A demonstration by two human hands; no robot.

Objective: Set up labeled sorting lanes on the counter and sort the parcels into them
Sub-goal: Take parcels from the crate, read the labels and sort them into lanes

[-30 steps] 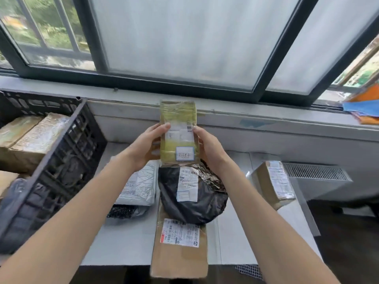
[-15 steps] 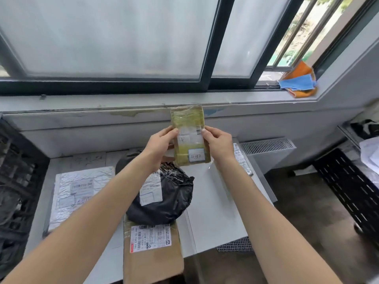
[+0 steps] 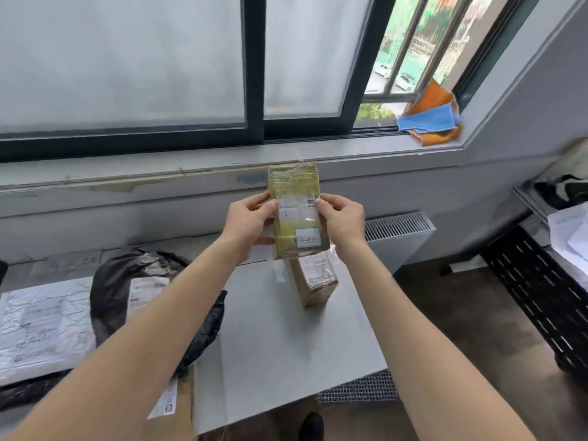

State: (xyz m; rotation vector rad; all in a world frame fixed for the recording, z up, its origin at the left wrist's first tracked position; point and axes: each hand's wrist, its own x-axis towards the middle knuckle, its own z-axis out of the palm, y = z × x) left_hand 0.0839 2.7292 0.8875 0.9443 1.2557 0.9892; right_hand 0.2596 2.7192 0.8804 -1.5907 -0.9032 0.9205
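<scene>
I hold a small yellowish taped parcel (image 3: 296, 198) upright in the air above the white counter (image 3: 286, 338). My left hand (image 3: 248, 224) grips its left edge and my right hand (image 3: 342, 221) grips its right edge. The parcel carries a shipping label and a small handwritten sticker near its bottom. Right below it a brown cardboard box (image 3: 315, 281) lies on the counter. A black plastic bag parcel (image 3: 111, 291) lies to the left, with a silver-white mailer (image 3: 41, 326) beyond it. A flat cardboard parcel (image 3: 178, 405) sticks out at the near edge under my left forearm.
A window sill (image 3: 350, 154) runs along the back, with orange and blue cloths (image 3: 429, 119) at its right end. A white radiator (image 3: 397, 237) stands right of the counter. A black perforated rack (image 3: 541, 297) with papers stands at the far right. A wire mesh (image 3: 356, 389) pokes out under the counter.
My view has swung to the right, so the black crate on the left is out of sight. Both hands keep the yellowish parcel raised, now over the brown box at the counter's right end.
</scene>
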